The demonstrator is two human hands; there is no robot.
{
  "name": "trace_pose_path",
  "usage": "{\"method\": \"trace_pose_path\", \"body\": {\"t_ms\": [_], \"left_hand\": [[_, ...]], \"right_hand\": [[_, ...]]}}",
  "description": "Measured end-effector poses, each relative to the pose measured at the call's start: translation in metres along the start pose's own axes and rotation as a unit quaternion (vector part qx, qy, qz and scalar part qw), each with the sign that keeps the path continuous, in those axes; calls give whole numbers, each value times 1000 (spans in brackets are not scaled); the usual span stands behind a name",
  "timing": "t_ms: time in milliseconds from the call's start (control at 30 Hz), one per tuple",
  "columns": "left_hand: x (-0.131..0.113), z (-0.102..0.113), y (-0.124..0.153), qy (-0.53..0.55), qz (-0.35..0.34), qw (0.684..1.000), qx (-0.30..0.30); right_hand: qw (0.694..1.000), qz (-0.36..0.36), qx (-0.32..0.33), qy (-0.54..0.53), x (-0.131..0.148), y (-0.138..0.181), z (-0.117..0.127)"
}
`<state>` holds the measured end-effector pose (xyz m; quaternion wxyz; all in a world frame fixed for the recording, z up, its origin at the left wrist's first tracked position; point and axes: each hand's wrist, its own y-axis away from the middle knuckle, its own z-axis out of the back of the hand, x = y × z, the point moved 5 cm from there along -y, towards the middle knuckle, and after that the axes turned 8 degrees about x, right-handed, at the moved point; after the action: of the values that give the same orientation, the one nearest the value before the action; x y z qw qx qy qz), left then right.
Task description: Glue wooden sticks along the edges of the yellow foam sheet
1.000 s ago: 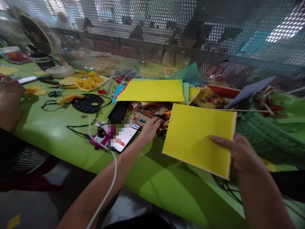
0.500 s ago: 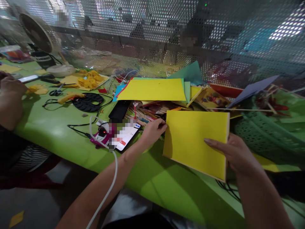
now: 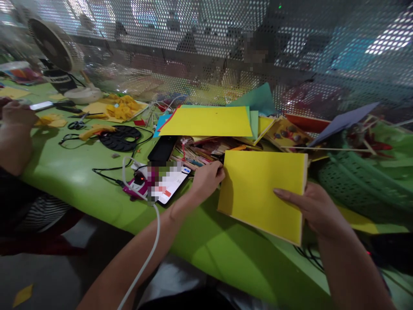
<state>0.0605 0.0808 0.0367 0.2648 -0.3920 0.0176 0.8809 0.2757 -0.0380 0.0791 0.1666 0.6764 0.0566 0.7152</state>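
My right hand [image 3: 314, 209] grips the right edge of a folded yellow sheet [image 3: 258, 189], thumb lying across its face, and holds it tilted above the green table [image 3: 80, 176]. My left hand [image 3: 208, 178] has curled fingers at the sheet's upper left corner, touching it beside a heap of coloured sticks [image 3: 200, 150]. Whether the left fingers pinch the sheet's corner or a stick is not clear. A phone [image 3: 171, 185] lies just left of my left hand.
A flat yellow sheet [image 3: 208, 121] tops a paper stack behind. A green basket [image 3: 361, 181] stands at right. A black disc [image 3: 119, 138], scissors [image 3: 76, 125], yellow cut pieces [image 3: 124, 107], a fan [image 3: 53, 45] and cables lie at left. Another person's arm [image 3: 14, 133] rests at far left.
The folded yellow sheet has come lower and left towards my left hand. My left hand left the sticks and closed at the sheet's upper left corner.
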Motion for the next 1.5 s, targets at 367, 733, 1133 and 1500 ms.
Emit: {"method": "trace_pose_path", "body": {"t_ms": [367, 733, 1133, 1500], "left_hand": [[8, -6, -6, 132, -16, 990, 46], [2, 1, -4, 174, -41, 984, 9], [2, 0, 0, -26, -24, 999, -31], [5, 0, -3, 60, -30, 998, -9]], "right_hand": [[1000, -6, -5, -4, -8, -7, 15], [1000, -3, -18, -19, -8, -6, 23], [999, 3, 30, 18, -10, -9, 9], [1000, 1, 0, 17, -9, -8, 16]]}}
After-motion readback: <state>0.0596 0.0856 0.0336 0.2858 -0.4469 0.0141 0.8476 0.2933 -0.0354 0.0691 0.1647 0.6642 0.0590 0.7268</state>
